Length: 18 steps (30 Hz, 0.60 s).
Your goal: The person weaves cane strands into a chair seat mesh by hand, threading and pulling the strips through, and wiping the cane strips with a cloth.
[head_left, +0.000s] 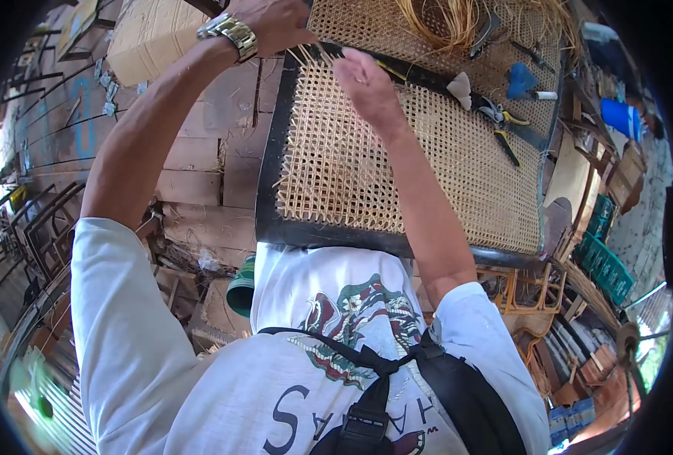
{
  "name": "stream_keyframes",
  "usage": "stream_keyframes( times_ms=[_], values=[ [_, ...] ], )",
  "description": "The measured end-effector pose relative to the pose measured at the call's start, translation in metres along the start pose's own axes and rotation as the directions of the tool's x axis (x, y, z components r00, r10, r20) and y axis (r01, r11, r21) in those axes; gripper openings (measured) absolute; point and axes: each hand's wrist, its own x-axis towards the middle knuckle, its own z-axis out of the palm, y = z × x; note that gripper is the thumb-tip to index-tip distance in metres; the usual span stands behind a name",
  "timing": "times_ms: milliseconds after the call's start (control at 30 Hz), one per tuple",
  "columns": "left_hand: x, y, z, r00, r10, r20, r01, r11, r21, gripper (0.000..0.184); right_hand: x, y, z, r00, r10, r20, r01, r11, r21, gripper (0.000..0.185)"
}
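Observation:
A woven cane panel point(336, 159) in a dark frame point(270, 163) lies in front of my body. At its upper left corner, my left hand point(272, 23) is closed, with a metal-banded watch point(230, 36) on its wrist. Loose ends of cane strands point(304, 58) stick out just below its fingers. My right hand point(368, 85) hovers close by on the right, over the panel's top edge, its fingers curled together and slightly blurred. What either hand pinches is too small to make out.
Right of my hands lie pliers point(495, 114) with yellow-and-black handles and a blue object point(520, 81). A coil of cane strands point(450, 26) rests on the upper panel section. A cardboard box point(154, 38) stands at upper left. A blue container point(621, 117) is far right.

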Motion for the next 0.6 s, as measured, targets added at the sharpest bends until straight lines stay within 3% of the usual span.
stream_keyframes(
  times_ms=[33,67,133,167,200,233,267,333,400,467,533,600],
  values=[
    [0.0,0.02,-0.027,0.975,-0.214,0.065,0.224,0.945,-0.237,0.034,0.004,-0.017,-0.002,0.994,-0.01,0.112,-0.019,0.967,0.252,0.032],
    [0.004,0.024,-0.023,0.975,-0.213,0.063,0.222,0.946,-0.237,0.034,0.006,-0.026,-0.005,0.975,-0.048,0.216,-0.064,0.874,0.482,0.035],
    [0.012,0.032,-0.001,0.947,-0.27,0.175,0.314,0.895,-0.317,0.04,0.011,-0.006,-0.006,0.977,-0.085,0.198,-0.025,0.869,0.494,0.027],
    [0.015,0.03,0.023,0.957,-0.259,0.128,0.287,0.901,-0.325,0.036,0.01,-0.001,-0.01,0.988,0.074,0.139,-0.108,0.96,0.257,0.025],
    [0.024,0.023,0.055,0.951,-0.242,0.194,0.293,0.905,-0.308,0.032,0.01,0.004,-0.013,0.976,0.213,0.038,-0.214,0.977,0.012,0.023],
    [0.023,0.029,0.065,0.95,-0.204,0.238,0.264,0.929,-0.259,0.032,0.007,0.009,-0.011,0.989,0.132,-0.065,-0.139,0.981,-0.131,0.021],
    [0.022,0.036,0.074,0.943,-0.168,0.287,0.234,0.949,-0.212,0.031,0.006,0.021,-0.011,0.988,0.134,-0.071,-0.143,0.981,-0.133,0.021],
    [0.018,0.044,0.086,0.95,-0.171,0.261,0.24,0.935,-0.26,0.032,0.008,0.043,-0.009,0.992,0.106,-0.063,-0.123,0.896,-0.426,0.025],
    [0.014,0.058,0.077,0.932,-0.2,0.304,0.272,0.937,-0.219,0.032,0.008,0.045,-0.007,0.994,0.073,-0.085,-0.103,0.891,-0.443,0.027],
    [0.021,0.06,0.085,0.951,-0.189,0.245,0.239,0.951,-0.194,0.03,0.007,0.026,-0.011,0.98,0.2,-0.02,-0.191,0.894,-0.405,0.025],
    [0.027,0.064,0.082,0.961,-0.149,0.234,0.171,0.982,-0.079,0.027,0.006,0.024,-0.01,0.987,0.155,-0.051,-0.162,0.894,-0.418,0.024],
    [0.033,0.063,0.091,0.978,-0.106,0.178,0.125,0.987,-0.101,0.023,0.003,0.022,-0.009,0.991,0.111,-0.076,-0.133,0.891,-0.434,0.022]
  ],
)
